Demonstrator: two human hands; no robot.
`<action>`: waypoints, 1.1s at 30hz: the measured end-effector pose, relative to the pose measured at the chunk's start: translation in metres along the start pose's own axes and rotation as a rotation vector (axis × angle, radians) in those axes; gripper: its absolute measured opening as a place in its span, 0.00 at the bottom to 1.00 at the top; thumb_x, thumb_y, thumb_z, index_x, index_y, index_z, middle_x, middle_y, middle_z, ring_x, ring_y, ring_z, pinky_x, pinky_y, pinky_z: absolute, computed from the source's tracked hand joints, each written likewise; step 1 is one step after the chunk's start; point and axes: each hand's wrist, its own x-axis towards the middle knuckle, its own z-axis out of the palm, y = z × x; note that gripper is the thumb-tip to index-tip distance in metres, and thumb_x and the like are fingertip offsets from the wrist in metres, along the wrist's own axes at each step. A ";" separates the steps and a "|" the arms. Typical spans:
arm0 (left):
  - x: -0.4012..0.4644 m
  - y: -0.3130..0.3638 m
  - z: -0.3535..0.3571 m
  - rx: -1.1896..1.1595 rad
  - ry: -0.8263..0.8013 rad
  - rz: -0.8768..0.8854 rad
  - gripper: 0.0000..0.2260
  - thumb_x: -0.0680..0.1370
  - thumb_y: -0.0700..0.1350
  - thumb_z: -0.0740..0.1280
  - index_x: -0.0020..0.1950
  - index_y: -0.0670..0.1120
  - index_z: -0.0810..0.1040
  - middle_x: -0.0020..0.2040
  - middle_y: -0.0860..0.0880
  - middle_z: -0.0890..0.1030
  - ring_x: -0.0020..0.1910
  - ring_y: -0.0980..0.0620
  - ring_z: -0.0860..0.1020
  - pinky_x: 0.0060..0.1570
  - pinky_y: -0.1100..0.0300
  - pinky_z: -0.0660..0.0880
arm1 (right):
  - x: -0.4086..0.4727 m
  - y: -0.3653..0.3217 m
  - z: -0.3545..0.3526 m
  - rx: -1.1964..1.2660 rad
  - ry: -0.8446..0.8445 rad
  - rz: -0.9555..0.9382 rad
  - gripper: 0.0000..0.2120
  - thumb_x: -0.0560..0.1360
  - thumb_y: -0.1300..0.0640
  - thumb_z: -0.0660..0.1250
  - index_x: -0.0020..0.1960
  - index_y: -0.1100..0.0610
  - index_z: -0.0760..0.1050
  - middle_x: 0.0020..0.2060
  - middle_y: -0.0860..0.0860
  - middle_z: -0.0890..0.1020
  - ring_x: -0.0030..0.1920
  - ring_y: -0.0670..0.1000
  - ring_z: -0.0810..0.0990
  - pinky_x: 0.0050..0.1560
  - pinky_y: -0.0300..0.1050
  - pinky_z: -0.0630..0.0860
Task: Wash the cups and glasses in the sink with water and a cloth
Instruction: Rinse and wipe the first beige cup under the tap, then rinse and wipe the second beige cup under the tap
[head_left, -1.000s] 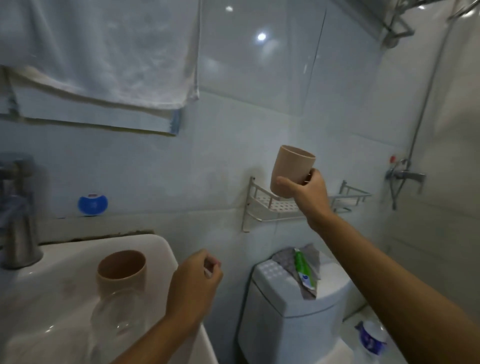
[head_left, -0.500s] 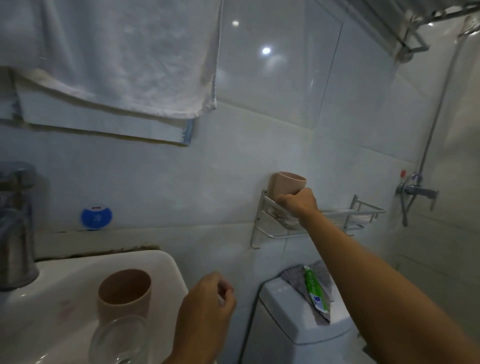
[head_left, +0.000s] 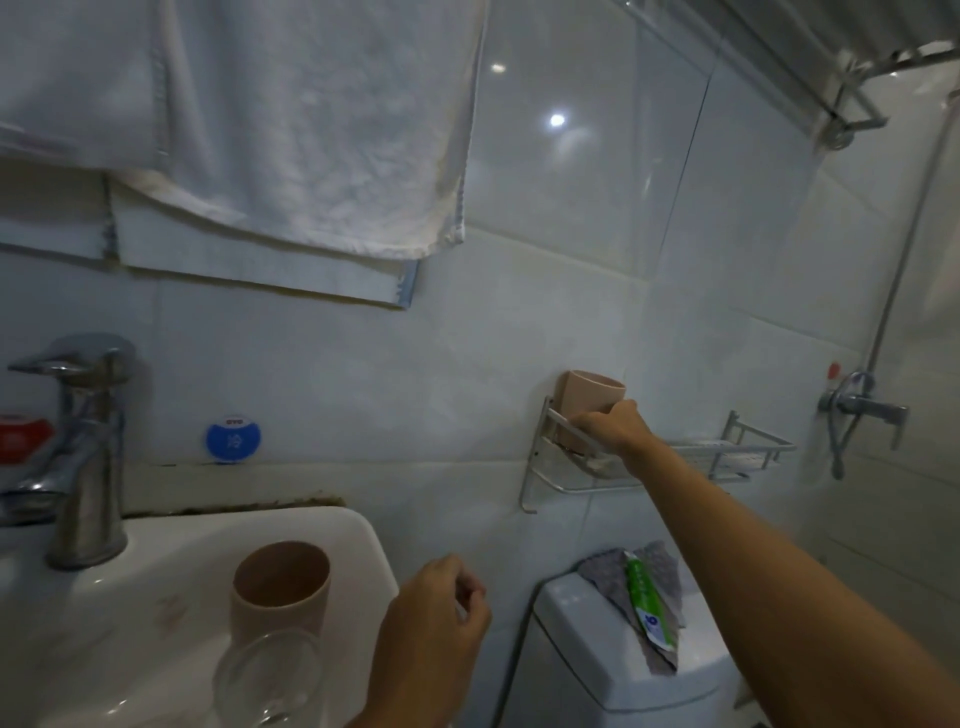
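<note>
two beige cups (head_left: 589, 402) (head_left: 280, 587), one glass (head_left: 270, 675); right hand (head_left: 615, 428) fingers grasp one, left hand (head_left: 434, 623) clenched.

1. One head-worn view faces the tiled wall (head_left: 571, 312), slightly downward.
2. Sink (head_left: 171, 561) lies near left, toilet tank (head_left: 613, 654) near right.
3. Wall shelf (head_left: 737, 452) sits farther right, within arm's reach.
</note>
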 end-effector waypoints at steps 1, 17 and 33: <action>0.000 -0.001 0.000 -0.001 0.000 0.004 0.09 0.73 0.45 0.69 0.36 0.53 0.72 0.35 0.55 0.77 0.31 0.58 0.74 0.34 0.70 0.66 | 0.011 0.008 0.002 0.015 0.005 -0.003 0.59 0.48 0.32 0.76 0.69 0.63 0.62 0.58 0.58 0.79 0.56 0.59 0.80 0.59 0.60 0.78; -0.001 -0.011 -0.108 -0.036 0.159 -0.023 0.05 0.75 0.44 0.69 0.39 0.50 0.77 0.34 0.55 0.80 0.34 0.59 0.78 0.39 0.65 0.73 | -0.215 -0.092 0.098 -0.161 -0.029 -0.652 0.04 0.75 0.55 0.70 0.46 0.56 0.79 0.43 0.50 0.79 0.41 0.48 0.77 0.46 0.49 0.76; -0.041 -0.081 -0.245 0.173 0.142 -0.175 0.06 0.77 0.43 0.70 0.42 0.52 0.77 0.39 0.55 0.80 0.37 0.57 0.79 0.34 0.71 0.71 | -0.288 -0.165 0.212 -0.873 -0.572 -0.410 0.29 0.71 0.42 0.72 0.67 0.55 0.74 0.66 0.55 0.75 0.62 0.56 0.76 0.64 0.50 0.75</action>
